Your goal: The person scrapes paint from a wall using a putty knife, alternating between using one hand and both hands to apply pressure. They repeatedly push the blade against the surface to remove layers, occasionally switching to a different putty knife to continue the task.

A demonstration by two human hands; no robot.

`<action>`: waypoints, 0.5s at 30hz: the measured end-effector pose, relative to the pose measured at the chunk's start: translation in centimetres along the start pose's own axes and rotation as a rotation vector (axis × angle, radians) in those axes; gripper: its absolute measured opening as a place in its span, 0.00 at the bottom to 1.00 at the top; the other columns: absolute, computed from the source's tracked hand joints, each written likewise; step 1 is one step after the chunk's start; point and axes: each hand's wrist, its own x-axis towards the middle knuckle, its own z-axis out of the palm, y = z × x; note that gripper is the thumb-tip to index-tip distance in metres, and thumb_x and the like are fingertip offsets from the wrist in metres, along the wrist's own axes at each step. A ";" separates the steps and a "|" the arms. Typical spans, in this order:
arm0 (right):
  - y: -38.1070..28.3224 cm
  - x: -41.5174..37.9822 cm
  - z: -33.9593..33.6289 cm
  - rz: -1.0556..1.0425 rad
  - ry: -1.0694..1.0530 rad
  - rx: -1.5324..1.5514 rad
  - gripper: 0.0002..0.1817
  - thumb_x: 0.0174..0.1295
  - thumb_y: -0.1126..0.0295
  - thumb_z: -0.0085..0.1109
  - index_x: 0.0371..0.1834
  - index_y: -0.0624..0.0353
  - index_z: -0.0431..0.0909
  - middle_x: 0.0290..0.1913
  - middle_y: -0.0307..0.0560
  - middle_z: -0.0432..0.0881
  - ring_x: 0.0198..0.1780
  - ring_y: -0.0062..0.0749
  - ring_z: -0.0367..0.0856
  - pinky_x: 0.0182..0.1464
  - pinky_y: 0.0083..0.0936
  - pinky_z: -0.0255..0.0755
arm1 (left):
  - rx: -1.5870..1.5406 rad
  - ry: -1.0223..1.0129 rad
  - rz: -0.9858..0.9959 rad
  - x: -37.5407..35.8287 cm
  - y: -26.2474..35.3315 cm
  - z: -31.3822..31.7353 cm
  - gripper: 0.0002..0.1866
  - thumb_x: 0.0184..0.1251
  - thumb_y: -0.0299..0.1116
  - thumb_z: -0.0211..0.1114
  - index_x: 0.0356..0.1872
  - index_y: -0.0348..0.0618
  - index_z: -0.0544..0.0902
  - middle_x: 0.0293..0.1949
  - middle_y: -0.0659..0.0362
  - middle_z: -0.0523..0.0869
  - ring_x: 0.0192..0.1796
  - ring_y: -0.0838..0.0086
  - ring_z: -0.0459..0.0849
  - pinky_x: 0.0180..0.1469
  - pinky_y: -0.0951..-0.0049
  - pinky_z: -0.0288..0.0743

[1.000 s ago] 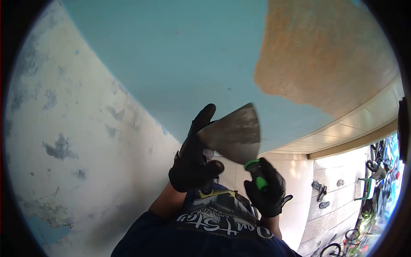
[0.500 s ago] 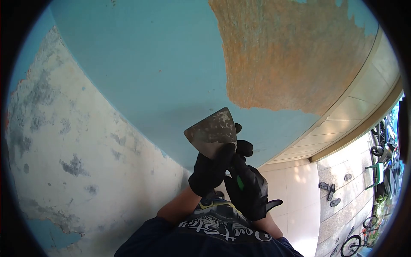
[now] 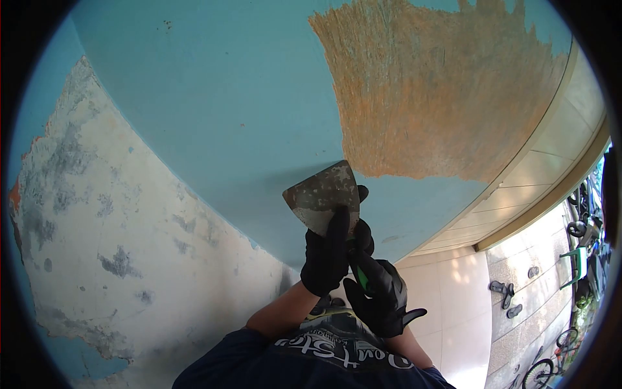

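Note:
A wide putty knife (image 3: 317,194) with a worn metal blade, spotted with pale residue, is held in front of the blue wall. My left hand (image 3: 327,259), in a black glove, grips the blade, its thumb lying on the near face. A black-gloved fingertip shows past the blade's right edge. Below and to the right, my right hand (image 3: 382,295), also gloved in black, is closed round the handle area, where a bit of green shows. Most of the handle is hidden by the gloves.
The blue-painted wall (image 3: 214,97) has a large bare orange-brown patch (image 3: 440,97). A whitish, patchy wall (image 3: 162,272) meets it at left. Tiled floor (image 3: 453,292) lies below. Sandals (image 3: 502,292), a green stool (image 3: 575,267) and a bicycle (image 3: 538,375) are at the right.
My left thumb has slid upward over the blade face, and the left hand sits a little further right. The view has shifted slightly; the putty knife stays in both hands.

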 end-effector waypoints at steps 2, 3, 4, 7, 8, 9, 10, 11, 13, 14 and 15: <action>0.4 -0.1 0.3 0.005 -0.003 -0.021 0.31 0.57 0.72 0.74 0.66 0.49 0.79 0.37 0.54 0.86 0.36 0.51 0.88 0.36 0.42 0.81 | -0.035 -0.015 -0.019 -0.1 0.1 0.1 0.29 0.82 0.50 0.57 0.71 0.38 0.72 0.22 0.60 0.79 0.23 0.75 0.77 0.28 0.73 0.70; 0.5 -0.1 0.4 0.007 -0.007 -0.045 0.31 0.56 0.72 0.75 0.66 0.48 0.80 0.35 0.53 0.86 0.35 0.51 0.88 0.35 0.41 0.80 | -0.035 -0.015 -0.020 -0.1 0.1 0.2 0.29 0.82 0.50 0.57 0.71 0.38 0.72 0.22 0.60 0.79 0.23 0.75 0.77 0.28 0.73 0.70; 0.6 -0.1 0.4 0.007 -0.006 -0.046 0.31 0.56 0.72 0.75 0.66 0.48 0.80 0.35 0.53 0.86 0.35 0.51 0.88 0.35 0.41 0.80 | -0.019 0.017 -0.023 -0.1 0.1 0.3 0.29 0.82 0.50 0.58 0.71 0.39 0.72 0.21 0.60 0.79 0.22 0.76 0.76 0.27 0.73 0.70; 0.7 0.1 0.4 -0.013 0.010 -0.012 0.33 0.54 0.71 0.76 0.66 0.46 0.81 0.30 0.52 0.85 0.31 0.50 0.87 0.33 0.41 0.79 | -0.033 0.053 0.002 -0.3 0.2 1.0 0.27 0.83 0.47 0.57 0.71 0.38 0.72 0.22 0.61 0.79 0.20 0.78 0.73 0.25 0.74 0.68; 0.6 0.0 0.4 -0.007 0.003 -0.016 0.33 0.53 0.70 0.76 0.66 0.47 0.81 0.29 0.51 0.84 0.30 0.50 0.86 0.32 0.41 0.79 | -0.062 0.057 0.030 -0.4 0.1 1.0 0.25 0.84 0.44 0.56 0.70 0.38 0.72 0.23 0.62 0.79 0.19 0.80 0.71 0.23 0.75 0.66; 0.7 0.0 0.4 0.000 -0.003 -0.019 0.33 0.52 0.70 0.77 0.66 0.47 0.81 0.27 0.51 0.84 0.29 0.49 0.85 0.32 0.41 0.78 | -0.061 0.057 0.029 -0.4 0.1 0.9 0.25 0.84 0.44 0.56 0.70 0.38 0.72 0.23 0.62 0.79 0.19 0.80 0.71 0.23 0.75 0.66; 0.8 0.1 0.5 0.001 -0.001 -0.018 0.33 0.52 0.70 0.77 0.66 0.47 0.81 0.27 0.51 0.84 0.29 0.49 0.85 0.32 0.41 0.78 | -0.076 0.046 0.014 -0.4 0.2 0.7 0.24 0.84 0.44 0.56 0.70 0.37 0.72 0.26 0.62 0.80 0.18 0.81 0.70 0.23 0.76 0.66; 0.9 0.0 0.8 -0.016 0.019 -0.026 0.33 0.52 0.69 0.77 0.65 0.47 0.82 0.27 0.51 0.84 0.28 0.49 0.85 0.31 0.41 0.78 | -0.091 0.036 -0.003 -0.4 0.1 0.6 0.24 0.84 0.43 0.56 0.69 0.37 0.72 0.29 0.62 0.81 0.17 0.81 0.69 0.22 0.76 0.65; 1.1 -0.1 1.2 -0.033 0.040 -0.034 0.32 0.52 0.68 0.76 0.65 0.48 0.82 0.26 0.51 0.83 0.27 0.49 0.85 0.30 0.41 0.78 | -0.061 0.087 0.014 -0.4 0.3 1.1 0.24 0.84 0.43 0.56 0.69 0.37 0.72 0.28 0.62 0.81 0.17 0.81 0.69 0.21 0.76 0.64; 1.2 -0.1 1.3 -0.026 0.018 -0.041 0.31 0.53 0.67 0.76 0.64 0.48 0.83 0.26 0.51 0.83 0.27 0.49 0.85 0.30 0.42 0.78 | -0.032 0.135 0.035 -0.3 0.4 1.3 0.24 0.84 0.43 0.57 0.69 0.36 0.72 0.27 0.62 0.80 0.16 0.81 0.68 0.20 0.76 0.64; 1.3 -0.1 1.5 -0.018 -0.006 -0.048 0.30 0.53 0.67 0.76 0.64 0.47 0.83 0.26 0.52 0.82 0.27 0.50 0.85 0.30 0.42 0.77 | -0.032 0.134 0.036 -0.3 0.4 1.1 0.24 0.84 0.43 0.57 0.69 0.36 0.72 0.27 0.62 0.80 0.16 0.81 0.68 0.20 0.76 0.64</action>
